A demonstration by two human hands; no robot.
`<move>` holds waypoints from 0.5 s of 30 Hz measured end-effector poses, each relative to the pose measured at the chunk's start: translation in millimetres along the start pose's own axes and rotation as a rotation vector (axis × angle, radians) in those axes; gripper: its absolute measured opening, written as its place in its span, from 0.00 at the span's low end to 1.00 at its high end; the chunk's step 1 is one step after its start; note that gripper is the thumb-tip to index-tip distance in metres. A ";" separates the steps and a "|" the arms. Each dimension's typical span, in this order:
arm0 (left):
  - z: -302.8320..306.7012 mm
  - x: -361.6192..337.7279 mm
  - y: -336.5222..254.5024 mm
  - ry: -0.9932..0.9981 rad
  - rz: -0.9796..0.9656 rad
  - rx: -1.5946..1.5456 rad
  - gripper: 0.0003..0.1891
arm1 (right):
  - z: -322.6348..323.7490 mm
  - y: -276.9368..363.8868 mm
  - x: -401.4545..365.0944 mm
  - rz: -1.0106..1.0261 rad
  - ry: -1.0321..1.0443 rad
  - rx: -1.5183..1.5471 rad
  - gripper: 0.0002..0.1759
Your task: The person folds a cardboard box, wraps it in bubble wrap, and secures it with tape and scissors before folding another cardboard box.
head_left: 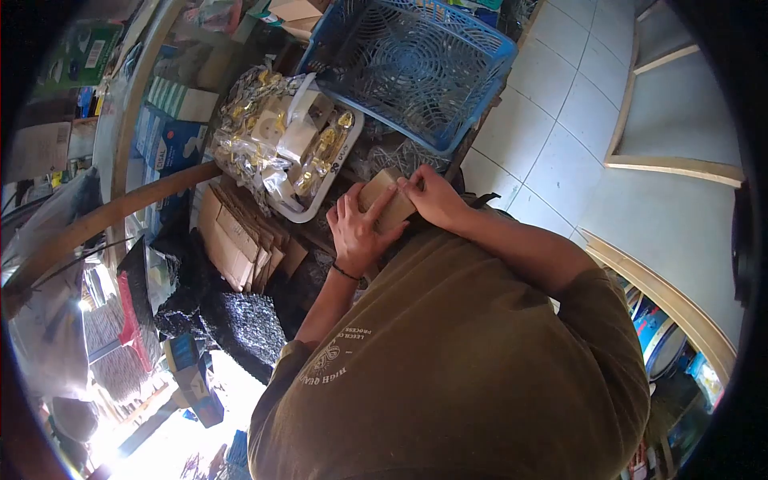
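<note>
A small brown cardboard box [394,210] is held close in front of my body. My left hand [358,230], with a dark band on its wrist, grips the box from the left, its fingers lying over the top face. At the box's far right corner my right hand [432,197] has its thumb and fingers pinched together against the edge. Any small thing between those fingertips is hidden. Just beyond my left hand is a white plastic tub [346,152] heaped with gold-coloured pieces in clear plastic bags [276,128].
A blue plastic basket [472,132] stands beyond my hands. Stacked flat cardboard pieces [236,240] and black bubble wrap [250,320] lie at left. A wooden-framed glass case [120,104] borders the left; white floor tiles [520,120] show at right.
</note>
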State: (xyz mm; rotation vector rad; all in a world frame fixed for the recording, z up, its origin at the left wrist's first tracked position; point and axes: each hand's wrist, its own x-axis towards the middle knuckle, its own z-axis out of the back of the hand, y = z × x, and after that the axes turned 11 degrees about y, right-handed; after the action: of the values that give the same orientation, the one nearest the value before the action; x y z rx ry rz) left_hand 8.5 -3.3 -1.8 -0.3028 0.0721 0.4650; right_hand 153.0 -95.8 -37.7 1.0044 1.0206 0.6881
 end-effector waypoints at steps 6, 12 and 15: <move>0.2 -1.2 0.5 0.019 0.004 0.004 0.36 | -1.4 -20.9 12.1 -0.050 0.101 -0.048 0.26; -2.7 0.0 2.4 -0.020 -0.026 -0.014 0.36 | -3.0 -19.3 12.6 -0.039 0.077 -0.039 0.28; -3.4 -1.1 2.4 -0.026 -0.025 0.010 0.37 | -1.6 -24.2 15.2 -0.012 0.108 -0.139 0.28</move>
State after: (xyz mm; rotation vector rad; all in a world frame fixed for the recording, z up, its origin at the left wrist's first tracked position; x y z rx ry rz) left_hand 6.5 -2.8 -5.6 -0.2874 0.0455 0.4437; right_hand 157.9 -92.1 -65.6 0.8467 1.0568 0.7996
